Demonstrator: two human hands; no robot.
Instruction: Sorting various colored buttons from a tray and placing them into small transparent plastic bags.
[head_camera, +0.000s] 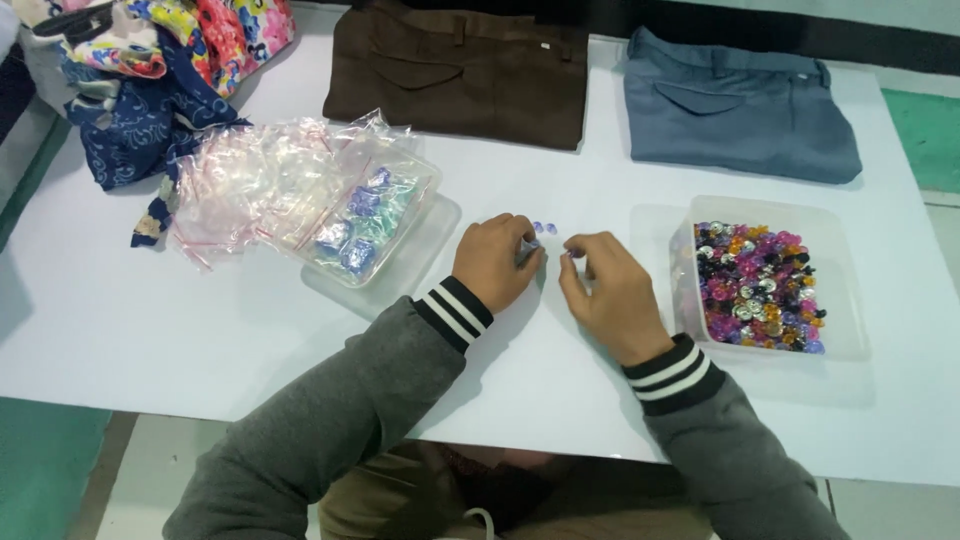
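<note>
Purple beads (544, 228): we are keeping two loose on the white worktop (200, 310), just beyond our left hand (495, 262), which is pinching a small clear bag (527, 250). Our right hand (612, 292) is hovering beside it, fingertips pinched on something tiny, contents indiscernible.

I'm seeing glossy plastic beads (757, 285) shining in a clear plastic tub (845, 300) | crinkly transparent bags (250, 180) | matt white table (150, 320) | soft cloth trousers (460, 75).

Small purple beads (544, 228) on white table (150, 310)
</note>
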